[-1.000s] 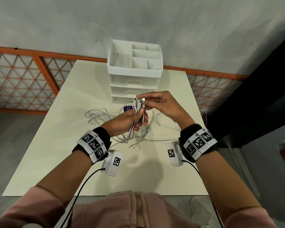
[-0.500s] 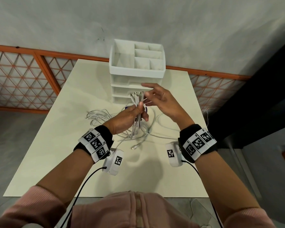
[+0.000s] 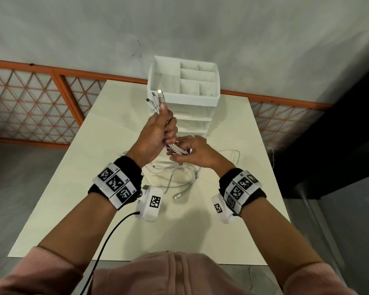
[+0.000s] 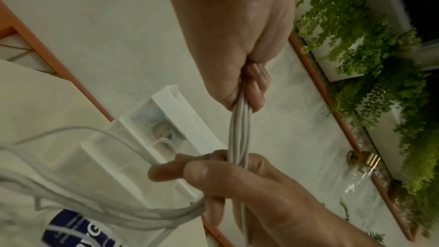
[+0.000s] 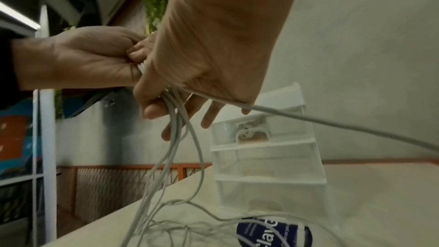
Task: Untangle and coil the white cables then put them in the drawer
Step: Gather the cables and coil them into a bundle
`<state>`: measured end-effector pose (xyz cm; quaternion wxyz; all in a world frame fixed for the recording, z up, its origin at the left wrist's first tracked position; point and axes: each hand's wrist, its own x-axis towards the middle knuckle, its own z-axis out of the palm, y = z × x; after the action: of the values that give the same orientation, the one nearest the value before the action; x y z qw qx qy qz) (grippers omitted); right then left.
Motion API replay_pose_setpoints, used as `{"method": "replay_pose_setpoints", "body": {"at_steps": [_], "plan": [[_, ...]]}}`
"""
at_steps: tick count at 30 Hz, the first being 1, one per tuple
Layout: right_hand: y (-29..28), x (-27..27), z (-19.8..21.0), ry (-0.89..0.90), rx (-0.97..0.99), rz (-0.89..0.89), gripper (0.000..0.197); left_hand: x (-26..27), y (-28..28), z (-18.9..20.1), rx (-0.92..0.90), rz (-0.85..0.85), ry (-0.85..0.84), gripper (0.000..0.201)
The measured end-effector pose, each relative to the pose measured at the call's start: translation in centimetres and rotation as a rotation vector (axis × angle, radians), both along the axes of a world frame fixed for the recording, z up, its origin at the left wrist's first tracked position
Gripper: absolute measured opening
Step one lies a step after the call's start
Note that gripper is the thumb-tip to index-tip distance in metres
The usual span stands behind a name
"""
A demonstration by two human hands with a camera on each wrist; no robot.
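Note:
Several white cables [image 3: 178, 149] are gathered into one bundle. My left hand [image 3: 164, 124] is raised in front of the white drawer unit [image 3: 202, 99] and grips the bundle in a fist, with the connector ends [image 3: 156, 98] sticking out above it. Just below, my right hand [image 3: 183, 151] holds the same bundle [image 4: 240, 131] between thumb and fingers. In the right wrist view the cables [image 5: 177, 138] hang from my right hand [image 5: 190, 89] down to a loose tangle [image 3: 179, 179] on the table. The drawers [image 5: 266, 159] are closed.
A round dark-blue labelled item [image 5: 273, 232] lies on the cream table [image 3: 94, 188] in front of the drawer unit, under the cables. One loose plug [image 3: 176, 196] lies nearer me. An orange lattice rail [image 3: 30, 103] runs behind, and dark furniture [image 3: 328, 145] stands at the right.
My left hand has lifted the cable ends up in front of the drawer unit. My right hand left the connector ends, dropped below the left hand and took hold of the bundle there.

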<state>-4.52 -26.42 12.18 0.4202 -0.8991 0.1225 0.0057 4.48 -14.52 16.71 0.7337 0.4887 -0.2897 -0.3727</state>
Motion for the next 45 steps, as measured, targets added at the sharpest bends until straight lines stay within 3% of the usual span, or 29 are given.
{"method": "replay_pose_setpoints", "body": {"at_steps": [2,7,12,15,18,21,25,27,31,35,40,43,45], "plan": [[-0.1,0.1,0.5,0.02,-0.054,0.024,0.022,0.3,0.1,0.4,-0.01,0.029,-0.022,0.044],[0.1,0.0,1.3,-0.017,0.2,-0.132,0.048,1.2,0.8,2.0,-0.049,0.11,-0.125,0.044],[-1.0,-1.0,0.7,0.212,0.16,0.004,0.028,2.4,1.9,2.3,0.013,0.199,-0.214,0.039],[-1.8,-1.6,0.4,0.191,0.174,-0.093,0.033,2.6,2.4,1.2,0.122,0.209,-0.342,0.043],[-2.3,-1.2,1.1,0.109,0.099,-0.17,0.036,2.7,2.4,-0.8,0.376,0.057,-0.658,0.032],[-2.4,-0.8,2.8,0.076,0.046,-0.151,0.032,2.4,2.4,-1.9,0.552,-0.132,-0.667,0.039],[-2.8,-0.6,4.0,0.061,0.04,-0.104,0.021,2.1,2.0,-1.1,0.574,-0.255,-0.736,0.014],[-3.0,-0.7,3.6,0.071,0.102,-0.116,0.026,1.9,1.9,-0.7,0.575,-0.272,-0.785,0.02],[-3.0,-1.1,2.7,0.044,0.207,-0.176,0.014,1.4,1.5,-0.6,0.522,-0.197,-0.758,0.037],[-3.5,-1.3,1.5,-0.019,0.314,-0.248,0.019,1.4,1.2,0.1,0.448,-0.143,-0.653,0.023],[-4.0,-0.7,2.1,0.047,0.16,-0.247,0.036,0.7,1.2,-0.1,0.55,-0.248,-0.651,0.028],[-4.1,-0.2,2.7,0.067,0.094,-0.243,0.032,0.0,1.3,-0.8,0.488,-0.254,-0.626,0.035],[-4.2,-0.4,2.7,0.013,0.168,-0.241,0.022,-0.1,1.3,-0.7,0.413,-0.165,-0.571,0.023]]}}
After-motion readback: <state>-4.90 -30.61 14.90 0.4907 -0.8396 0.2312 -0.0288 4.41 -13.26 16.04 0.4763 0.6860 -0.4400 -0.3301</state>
